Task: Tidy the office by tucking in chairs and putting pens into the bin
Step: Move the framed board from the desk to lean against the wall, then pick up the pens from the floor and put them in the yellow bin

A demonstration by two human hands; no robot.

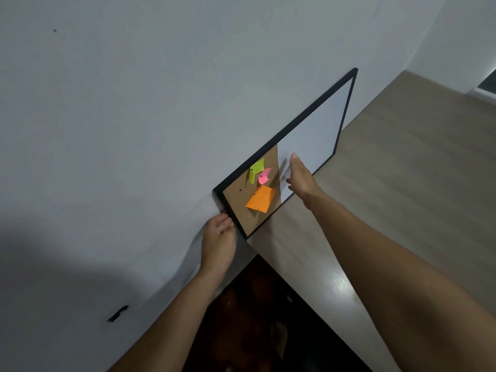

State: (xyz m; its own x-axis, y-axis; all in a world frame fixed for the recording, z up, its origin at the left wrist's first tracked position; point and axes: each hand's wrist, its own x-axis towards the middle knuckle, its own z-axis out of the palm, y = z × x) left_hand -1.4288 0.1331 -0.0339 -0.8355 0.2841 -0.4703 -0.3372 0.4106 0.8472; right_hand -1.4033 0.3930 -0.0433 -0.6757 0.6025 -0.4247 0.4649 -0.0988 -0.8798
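Note:
A black-framed board [308,122], part cork and part whiteboard, leans against the white wall on a light wooden desk [397,189]. Green, pink and orange sticky notes [261,199] are pinned to its cork part. My left hand [218,238] touches the board's near end at the frame, fingers curled against it. My right hand [300,176] is held flat with fingers together, in front of the board's face by the whiteboard part. No chair, pen or bin is in view.
The white wall [134,116] fills the left and top. A small black mark [118,313] sits low on the wall. Dark floor [255,318] shows below the desk's near edge. A dark object [487,83] stands at the far right.

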